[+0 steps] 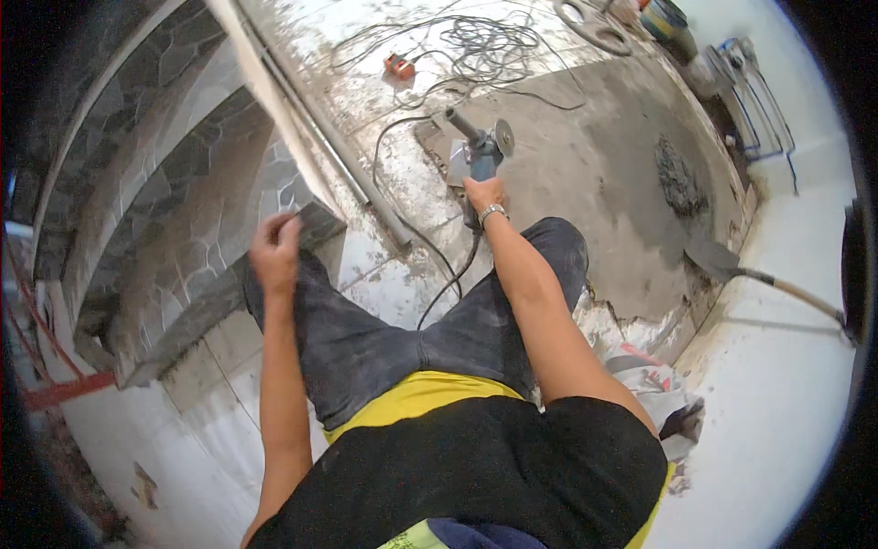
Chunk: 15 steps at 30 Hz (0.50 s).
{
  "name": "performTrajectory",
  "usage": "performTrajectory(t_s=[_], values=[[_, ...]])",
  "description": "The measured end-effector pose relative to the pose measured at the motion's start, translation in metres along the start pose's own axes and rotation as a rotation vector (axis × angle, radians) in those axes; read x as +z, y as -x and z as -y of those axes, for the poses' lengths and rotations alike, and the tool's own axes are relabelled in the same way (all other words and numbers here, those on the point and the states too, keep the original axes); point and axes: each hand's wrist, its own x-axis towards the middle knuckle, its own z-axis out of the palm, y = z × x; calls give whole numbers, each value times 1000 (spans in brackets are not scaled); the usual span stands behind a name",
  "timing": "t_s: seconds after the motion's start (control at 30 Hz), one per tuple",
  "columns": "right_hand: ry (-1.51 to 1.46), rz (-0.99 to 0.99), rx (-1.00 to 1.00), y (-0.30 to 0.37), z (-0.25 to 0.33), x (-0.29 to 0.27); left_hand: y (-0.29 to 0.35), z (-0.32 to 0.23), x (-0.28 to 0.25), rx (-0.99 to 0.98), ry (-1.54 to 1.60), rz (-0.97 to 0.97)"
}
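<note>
My right hand (485, 194) is wrapped round the body of an angle grinder (483, 163), between my knees and just ahead of them. The grinder's round disc (504, 137) points to the right, and its side handle sticks out to the upper left. A black cord (465, 265) runs back from the tool in a loop over the floor. My left hand (274, 254) is raised over my left thigh with its fingers curled together. Close beside it is the corner of a grey stone-patterned tile (315, 220). Whether anything sits between those fingers is hidden.
Curved steps with stone-patterned facing (183, 220) rise at left. Long metal bars (338, 151) lie beside them. Ahead are tangled cable (485, 46) and an orange socket block (399, 67). A shovel (722, 261) and wet mortar (679, 174) are at right, near a plastic bag (649, 380).
</note>
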Motion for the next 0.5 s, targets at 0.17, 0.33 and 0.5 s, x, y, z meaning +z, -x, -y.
performTrajectory(t_s=[0.17, 0.33, 0.5], values=[[23, -299, 238, -34, -62, -2, 36, 42, -119, -61, -178, -135], [150, -406, 401, -39, -77, -16, 139, 121, -197, -270, -300, -244], [177, -445, 437, -49, -89, -13, 197, 141, -176, -464, -180, -316]])
